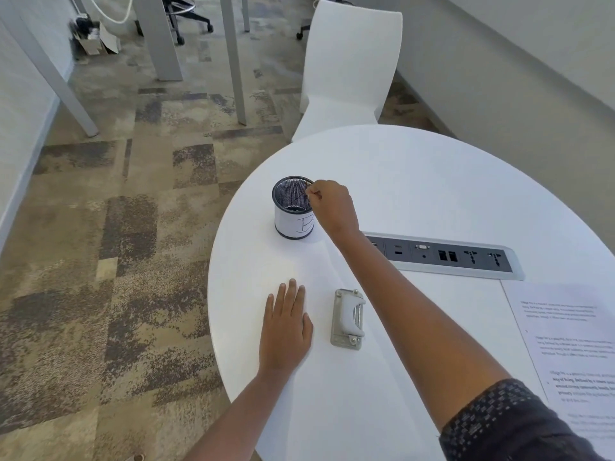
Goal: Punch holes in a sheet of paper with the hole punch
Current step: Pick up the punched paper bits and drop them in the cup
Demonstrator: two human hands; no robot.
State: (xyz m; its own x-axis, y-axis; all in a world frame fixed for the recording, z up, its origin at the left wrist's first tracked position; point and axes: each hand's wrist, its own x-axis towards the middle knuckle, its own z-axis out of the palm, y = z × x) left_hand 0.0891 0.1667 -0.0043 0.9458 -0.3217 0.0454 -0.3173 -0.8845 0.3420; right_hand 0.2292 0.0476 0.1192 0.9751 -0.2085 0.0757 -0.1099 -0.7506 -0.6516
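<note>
A grey metal hole punch (pixel 347 319) lies on the round white table (pixel 432 181), near its front left. Just left of it, my left hand (pixel 286 327) rests flat, palm down, on a blank white sheet of paper (pixel 319 394) that lies on the table. My right hand (pixel 332 204) reaches forward over the rim of a black mesh cup (pixel 293 207) with a white label. Its fingers are pinched on a thin dark object (pixel 304 194) at the cup's mouth; what it is I cannot tell. The punch is untouched by either hand.
A grey socket strip (pixel 446 256) is set into the tabletop behind the punch. Printed sheets (pixel 572 354) lie at the right edge. A white chair (pixel 349 71) stands behind the table. Carpet and table legs (pixel 233 61) lie to the left.
</note>
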